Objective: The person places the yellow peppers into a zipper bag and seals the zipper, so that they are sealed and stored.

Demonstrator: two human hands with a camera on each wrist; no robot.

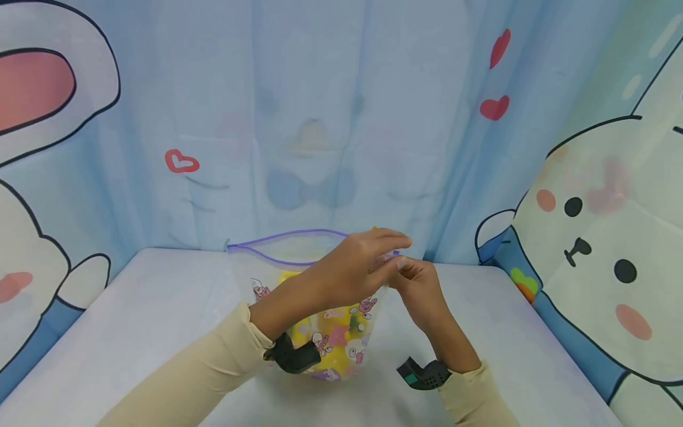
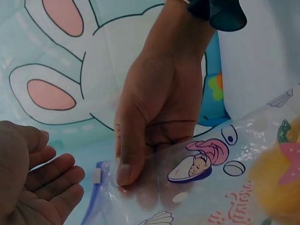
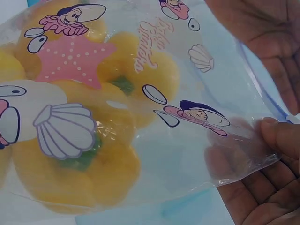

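Note:
A clear zip bag (image 1: 337,341) printed with pink starfish, shells and cartoon figures stands on the table, its purple-edged mouth gaping at the top. Yellow bell peppers (image 3: 89,173) with green stems show through the plastic. At the bag's right top corner my right hand (image 1: 424,290) pinches the plastic between thumb and fingers, just below the zip. Beside that corner sits the white zip slider (image 2: 97,176). My left hand (image 1: 354,261) reaches across the bag to the same corner; in the left wrist view its loosely bent fingers stand apart from the slider, holding nothing.
The white table (image 1: 176,332) extends around the bag. Behind it hangs a light blue curtain (image 1: 331,118) with hearts and cartoon rabbits, close to the table's back edge. Each wrist wears a black camera (image 1: 296,354).

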